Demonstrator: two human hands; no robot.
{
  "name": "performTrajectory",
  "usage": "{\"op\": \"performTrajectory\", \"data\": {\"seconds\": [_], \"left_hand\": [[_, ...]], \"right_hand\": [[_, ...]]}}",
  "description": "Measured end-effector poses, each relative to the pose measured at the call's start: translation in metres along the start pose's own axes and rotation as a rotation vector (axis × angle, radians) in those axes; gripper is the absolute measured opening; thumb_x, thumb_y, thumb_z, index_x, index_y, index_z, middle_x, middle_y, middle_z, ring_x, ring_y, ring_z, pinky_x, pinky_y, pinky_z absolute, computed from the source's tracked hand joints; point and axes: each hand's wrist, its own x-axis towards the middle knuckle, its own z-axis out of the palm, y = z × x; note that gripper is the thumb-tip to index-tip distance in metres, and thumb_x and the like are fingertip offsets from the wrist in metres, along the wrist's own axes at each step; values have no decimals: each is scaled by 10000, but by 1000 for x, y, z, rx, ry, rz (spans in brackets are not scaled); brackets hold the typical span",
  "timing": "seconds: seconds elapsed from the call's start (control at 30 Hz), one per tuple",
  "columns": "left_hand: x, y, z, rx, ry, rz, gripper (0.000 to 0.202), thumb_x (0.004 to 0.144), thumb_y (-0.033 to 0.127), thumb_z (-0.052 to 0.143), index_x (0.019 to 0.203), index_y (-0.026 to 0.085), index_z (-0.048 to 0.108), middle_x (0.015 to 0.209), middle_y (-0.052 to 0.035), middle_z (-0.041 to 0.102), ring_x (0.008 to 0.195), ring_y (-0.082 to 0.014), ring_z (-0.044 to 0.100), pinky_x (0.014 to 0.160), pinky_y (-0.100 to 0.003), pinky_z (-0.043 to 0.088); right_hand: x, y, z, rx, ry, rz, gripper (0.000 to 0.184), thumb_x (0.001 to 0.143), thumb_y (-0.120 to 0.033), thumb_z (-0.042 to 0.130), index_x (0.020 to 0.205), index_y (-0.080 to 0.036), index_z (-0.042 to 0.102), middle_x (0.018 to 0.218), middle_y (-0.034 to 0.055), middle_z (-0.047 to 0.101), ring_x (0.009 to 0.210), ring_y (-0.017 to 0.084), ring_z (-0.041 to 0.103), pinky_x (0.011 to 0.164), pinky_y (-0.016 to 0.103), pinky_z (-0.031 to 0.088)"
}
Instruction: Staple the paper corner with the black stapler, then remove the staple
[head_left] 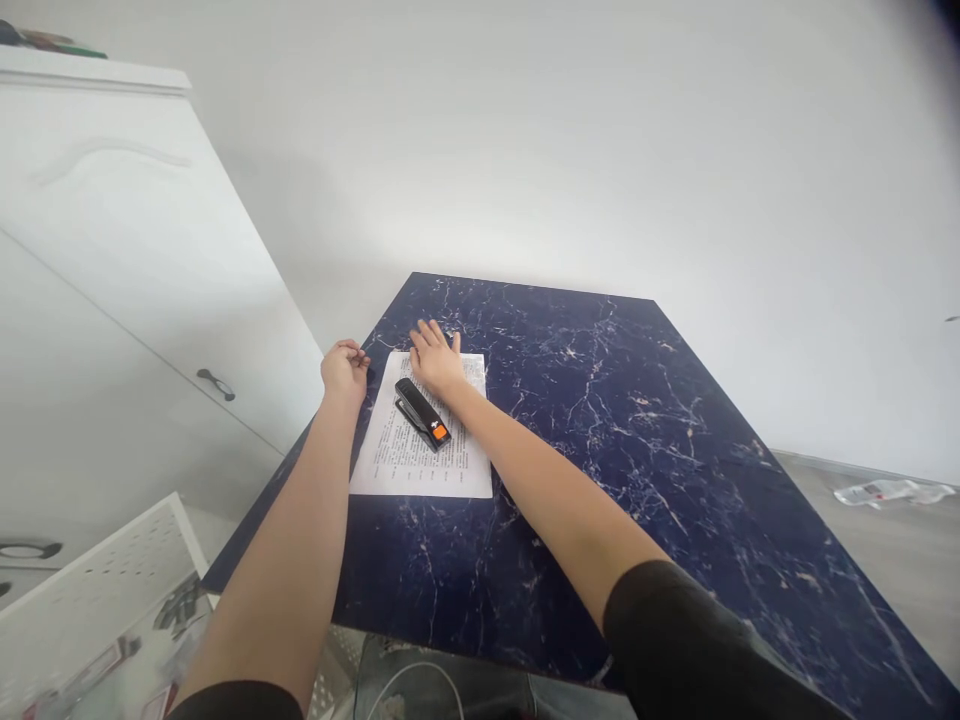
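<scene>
A printed sheet of paper (382,470) lies on the dark blue marbled table (585,420). On the sheet rests a black stapler (421,412) with an orange patch at its near end, set at a slant. My right hand (436,362) is flat over the far edge of the paper, fingers spread, beside the stapler and holding nothing. At the table's left edge, just left of the sheet, my left hand (346,370) has its fingers curled together. Whatever they may hold is too small to make out.
To the left stands a white cabinet (135,250) with dark handles. Below it is a white perforated basket (112,560) with assorted items. A clear plastic package (892,492) lies on the floor at right. A white wall (562,150) rises behind the table.
</scene>
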Motion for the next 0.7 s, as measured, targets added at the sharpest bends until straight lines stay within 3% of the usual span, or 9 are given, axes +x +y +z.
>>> {"op": "performTrajectory", "data": {"seconds": [0.1, 0.23, 0.33, 0.43, 0.5, 0.6, 0.63, 0.7], "left_hand": [[0, -1, 0, -68, 35, -42, 181, 460, 130, 507, 621, 198, 462, 635, 2, 444, 565, -114, 460, 546, -235, 416], [-2, -2, 3, -112, 45, -62, 166, 469, 114, 510, 611, 196, 483, 615, 5, 441, 564, -115, 462, 546, -230, 417], [-4, -3, 4, -124, 31, -59, 159, 471, 99, 506, 602, 189, 496, 610, 10, 440, 556, -106, 454, 542, -219, 399], [-8, -2, 4, -128, -20, -39, 156, 486, 84, 509, 604, 186, 519, 632, 7, 466, 559, -104, 454, 527, -214, 382], [-11, -1, 5, -129, -84, -32, 152, 507, 74, 521, 611, 183, 542, 650, 3, 488, 565, -105, 463, 526, -217, 385], [-16, 1, 8, -132, -215, -46, 163, 552, 63, 545, 659, 172, 601, 678, -6, 527, 591, -115, 515, 569, -231, 435], [-18, 2, 10, -133, -259, -55, 169, 573, 66, 551, 687, 167, 623, 693, -14, 550, 608, -124, 543, 597, -243, 460], [-21, 3, 13, -135, -348, -82, 160, 629, 86, 564, 738, 158, 656, 726, -36, 601, 655, -149, 599, 658, -273, 503]], "right_hand": [[-24, 3, -2, -6, -116, -101, 526, 1102, -361, 248, 1529, -168, 488, 1723, 98, 265, 1602, 279, 166, 1285, 604, 67], [-42, 8, -1, -40, -151, -47, 555, 1105, -382, 270, 1611, -175, 367, 1736, 103, 219, 1605, 298, 163, 1275, 636, 71], [-41, 9, -1, -33, -155, -35, 556, 1105, -373, 267, 1612, -170, 368, 1736, 109, 216, 1608, 295, 153, 1279, 620, 79], [-39, 7, -7, 17, -124, -31, 532, 1083, -328, 331, 1577, -152, 424, 1722, 121, 257, 1601, 306, 174, 1280, 605, 109], [-47, 5, -17, 118, -3, -3, 499, 1052, -264, 356, 1515, -141, 497, 1676, 127, 359, 1564, 291, 273, 1275, 529, 212], [-76, 3, -39, 405, 229, 99, 452, 1040, -265, 312, 1373, -168, 603, 1398, 132, 636, 1259, 264, 611, 1101, 426, 468], [-90, 3, -45, 521, 231, 139, 439, 1046, -313, 321, 1342, -184, 618, 1240, 118, 703, 1061, 256, 691, 992, 422, 532], [-120, 2, -53, 748, 65, 157, 405, 1032, -403, 413, 1316, -222, 639, 903, 49, 726, 702, 214, 691, 804, 408, 583]]}}
